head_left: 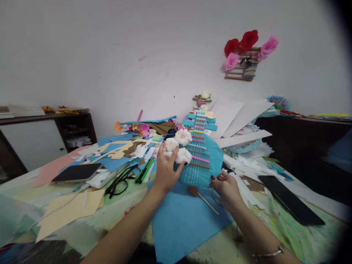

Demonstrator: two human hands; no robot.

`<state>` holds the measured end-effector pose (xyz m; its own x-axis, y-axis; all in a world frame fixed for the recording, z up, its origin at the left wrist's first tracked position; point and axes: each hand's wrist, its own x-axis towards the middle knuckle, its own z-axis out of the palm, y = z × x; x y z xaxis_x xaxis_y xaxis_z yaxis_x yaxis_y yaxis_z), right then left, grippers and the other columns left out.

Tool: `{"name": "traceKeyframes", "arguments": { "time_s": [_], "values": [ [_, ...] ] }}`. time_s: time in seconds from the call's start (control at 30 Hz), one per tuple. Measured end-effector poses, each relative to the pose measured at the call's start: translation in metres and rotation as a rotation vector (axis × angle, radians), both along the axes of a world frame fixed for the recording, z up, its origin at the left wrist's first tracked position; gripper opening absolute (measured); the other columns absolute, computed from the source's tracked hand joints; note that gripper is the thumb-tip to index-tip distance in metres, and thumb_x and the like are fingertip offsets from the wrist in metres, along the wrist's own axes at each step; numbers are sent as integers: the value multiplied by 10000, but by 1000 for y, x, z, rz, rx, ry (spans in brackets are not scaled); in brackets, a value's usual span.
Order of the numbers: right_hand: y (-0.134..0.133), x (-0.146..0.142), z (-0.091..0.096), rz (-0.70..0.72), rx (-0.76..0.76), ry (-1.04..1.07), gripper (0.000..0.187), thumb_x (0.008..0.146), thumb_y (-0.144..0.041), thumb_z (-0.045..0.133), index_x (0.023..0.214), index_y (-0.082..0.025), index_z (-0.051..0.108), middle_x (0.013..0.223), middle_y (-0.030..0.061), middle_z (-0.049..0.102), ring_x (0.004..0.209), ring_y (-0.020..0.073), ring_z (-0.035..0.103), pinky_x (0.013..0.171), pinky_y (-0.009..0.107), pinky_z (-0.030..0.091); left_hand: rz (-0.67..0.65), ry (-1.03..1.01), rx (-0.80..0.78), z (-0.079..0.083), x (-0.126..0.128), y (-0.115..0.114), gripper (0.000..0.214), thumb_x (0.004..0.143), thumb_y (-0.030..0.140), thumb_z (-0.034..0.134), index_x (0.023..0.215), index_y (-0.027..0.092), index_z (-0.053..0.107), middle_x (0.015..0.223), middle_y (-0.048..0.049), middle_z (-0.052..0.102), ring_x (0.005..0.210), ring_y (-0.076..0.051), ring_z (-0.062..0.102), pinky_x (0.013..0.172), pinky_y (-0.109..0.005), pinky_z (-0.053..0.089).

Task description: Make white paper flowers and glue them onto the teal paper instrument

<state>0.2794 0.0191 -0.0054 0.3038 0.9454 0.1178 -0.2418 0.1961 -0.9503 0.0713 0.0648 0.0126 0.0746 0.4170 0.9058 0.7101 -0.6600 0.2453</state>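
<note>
A blue paper lute craft [214, 154] stands upright before me, with blue strings and coloured stick frets down its front. White paper flowers [183, 138] cluster on its left side. My left hand [168, 170] is curved around the lower flowers, thumb and fingers apart on either side of a bloom. At the lute's lower right edge, my right hand [227, 185] pinches the rim between thumb and fingers. A brown-tipped stick [207, 203] lies just below the lute on a blue sheet [181, 227].
Left of the lute lie a green cutter [144, 170], black glasses [121, 183], a phone [77, 173] and paper scraps [115, 146]. A black slab-shaped object [291, 200] and white paper strips [247, 165] lie right. Paper flowers [249, 40] hang on the wall.
</note>
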Motion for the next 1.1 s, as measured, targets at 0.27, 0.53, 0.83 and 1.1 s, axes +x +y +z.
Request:
{"name": "traceKeyframes", "arguments": {
  "time_s": [0.27,0.53,0.83,1.1],
  "values": [
    [-5,-5,7,12,-17,37,317,463,-218,789,738,-182,637,633,14,676,555,159,600,566,300,493,20,-109,94,2,-1,-1,339,837,311,639,1136,159,595,1363,-173,328,1325,-328,357,1072,-500,355],
    [-6,-4,7,30,-14,38,332,455,-227,814,733,-178,638,629,8,665,538,138,563,544,280,468,18,-138,67,1,0,-2,260,833,293,642,1056,183,567,1380,-164,312,1336,-334,337,1066,-529,345],
    [-4,-1,5,26,-10,24,372,465,-245,818,778,-181,626,643,-3,654,570,144,572,571,286,469,8,-113,65,4,-3,-5,331,766,339,697,1023,170,575,1371,-184,329,1330,-352,341,1054,-512,352],
    [-5,-2,5,29,-1,-10,354,477,-250,819,765,-183,624,662,-4,656,571,136,562,566,275,459,106,1,140,7,-7,-4,478,736,455,707,1088,153,593,1314,-196,412,1274,-366,378,1055,-531,304]
  ]
}}
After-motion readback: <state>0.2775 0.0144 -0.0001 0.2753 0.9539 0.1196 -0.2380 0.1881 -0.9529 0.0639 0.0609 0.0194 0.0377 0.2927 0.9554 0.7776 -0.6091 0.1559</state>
